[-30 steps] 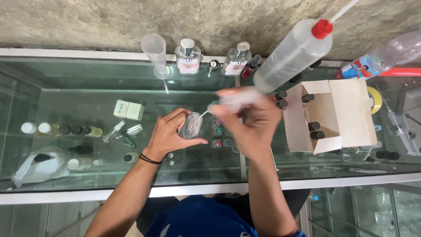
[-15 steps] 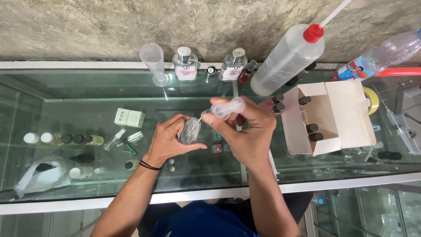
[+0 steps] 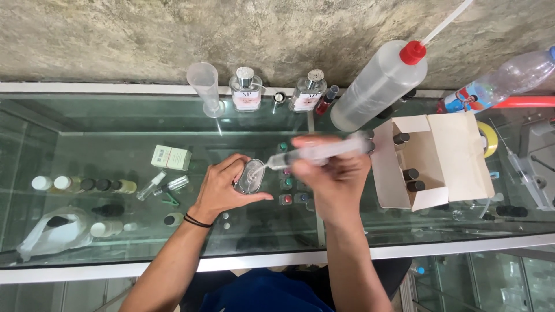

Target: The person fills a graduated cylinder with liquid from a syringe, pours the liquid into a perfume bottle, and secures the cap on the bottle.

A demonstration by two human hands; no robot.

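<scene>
Setting: glass-topped display counter against a rough concrete wall; shelves of small vials visible through the glass.

Left hand: closed around a small clear glass bottle, fingers and thumb wrapped on its sides; a black band sits at the wrist. The bottle is held just above the counter, its mouth turned toward the right hand.

Right hand: gripping a clear plastic syringe, fingers curled over the barrel from above.

Key relation: the syringe's long axis runs nearly level, rising slightly from lower left to upper right. Its tip points left and meets the bottle's mouth, touching or all but touching; the exact contact is too small to confirm. The bottle lies directly left of the right hand, on the line of the syringe axis. The left hand is the nearer hand to the bottle; the right reaches it only through the syringe.

Back row, along the wall: clear measuring cylinder, two square perfume bottles with round caps, a large squeeze bottle with red cap and long nozzle leaning right.

Right side: open white cardboard box holding dark-capped vials; a plastic drinks bottle lying near the wall.

Left side: small white carton and a white plastic bag, both under the glass, well apart from the hands.
</scene>
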